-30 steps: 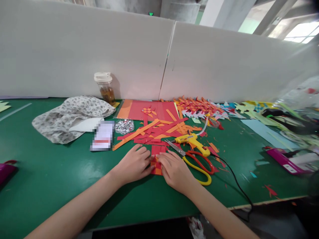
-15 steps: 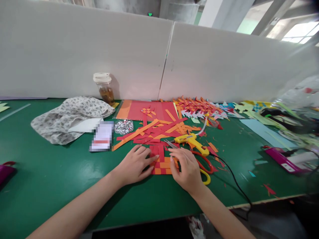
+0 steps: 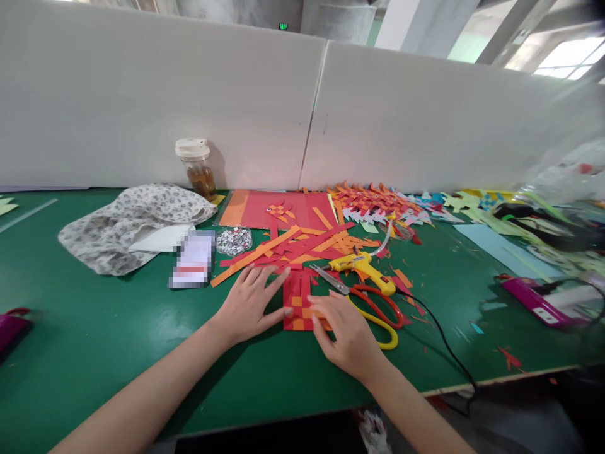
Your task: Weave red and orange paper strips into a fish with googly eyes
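A red and orange woven paper piece (image 3: pixel 297 315) lies flat on the green table near its front edge. My left hand (image 3: pixel 248 306) rests at its left side, fingers spread, with the thumb on the weave's left edge and the index fingertip near its top. On the right side, my right hand (image 3: pixel 343 334) has its fingers bent over an orange strip at the weave, pinching or pressing it. Scissors (image 3: pixel 366 296) with red and yellow handles lie right beside my right hand. Behind them is a yellow glue gun (image 3: pixel 366 270).
Loose paper strips (image 3: pixel 283 246) are heaped behind the weave. A tub of small eyes (image 3: pixel 234 240), a phone (image 3: pixel 193 258), a cloth (image 3: pixel 118 227) and a bottle (image 3: pixel 199 170) stand or lie left. Woven fish (image 3: pixel 378 198) are piled at the back; a black cord runs right.
My left hand has shifted left and its fingers have spread, uncovering more of the weave. My right hand has moved left and down, and the scissors' handles now show more.
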`<state>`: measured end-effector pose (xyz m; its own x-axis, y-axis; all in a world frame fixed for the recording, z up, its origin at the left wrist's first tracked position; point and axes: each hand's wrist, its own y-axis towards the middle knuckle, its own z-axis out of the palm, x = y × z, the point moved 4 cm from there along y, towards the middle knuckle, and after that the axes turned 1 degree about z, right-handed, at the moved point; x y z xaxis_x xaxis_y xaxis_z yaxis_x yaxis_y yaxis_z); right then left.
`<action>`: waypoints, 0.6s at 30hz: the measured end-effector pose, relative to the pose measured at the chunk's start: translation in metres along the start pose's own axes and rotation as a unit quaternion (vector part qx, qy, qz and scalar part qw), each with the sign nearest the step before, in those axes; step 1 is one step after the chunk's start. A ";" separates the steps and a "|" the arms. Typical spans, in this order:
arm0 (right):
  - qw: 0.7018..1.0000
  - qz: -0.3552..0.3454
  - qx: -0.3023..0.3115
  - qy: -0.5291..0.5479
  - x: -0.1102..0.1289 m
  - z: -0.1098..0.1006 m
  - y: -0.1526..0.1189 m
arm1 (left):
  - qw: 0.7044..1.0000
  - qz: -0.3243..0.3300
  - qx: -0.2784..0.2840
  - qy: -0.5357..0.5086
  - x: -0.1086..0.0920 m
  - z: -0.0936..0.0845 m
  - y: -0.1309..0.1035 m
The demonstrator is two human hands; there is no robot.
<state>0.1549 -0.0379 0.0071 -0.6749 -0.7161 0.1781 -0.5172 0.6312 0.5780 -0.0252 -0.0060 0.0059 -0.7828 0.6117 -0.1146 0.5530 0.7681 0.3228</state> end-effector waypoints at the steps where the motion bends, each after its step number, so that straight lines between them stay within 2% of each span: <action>1: 1.000 0.011 -0.018 -0.002 -0.002 -0.001 0.000 | 1.000 0.015 0.003 -0.005 -0.001 0.000 0.000; 4: 0.999 0.037 -0.018 -0.017 -0.005 0.001 0.000 | 0.998 0.053 0.023 -0.022 -0.005 0.001 0.000; 11: 0.996 0.033 0.077 -0.029 -0.003 0.009 0.003 | 0.999 0.027 0.032 -0.012 -0.003 0.007 -0.001; 14: 0.995 0.033 0.086 -0.031 -0.003 0.008 0.003 | 1.000 0.013 0.021 -0.010 -0.002 0.006 -0.001; 18: 0.995 0.035 0.086 -0.030 -0.003 0.008 0.004 | 0.999 0.032 0.016 -0.022 -0.004 0.004 -0.001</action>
<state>0.1511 -0.0310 0.0022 -0.7401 -0.6527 0.1619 -0.5472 0.7245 0.4192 -0.0215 -0.0086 0.0028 -0.7320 0.6676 -0.1358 0.6119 0.7319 0.2999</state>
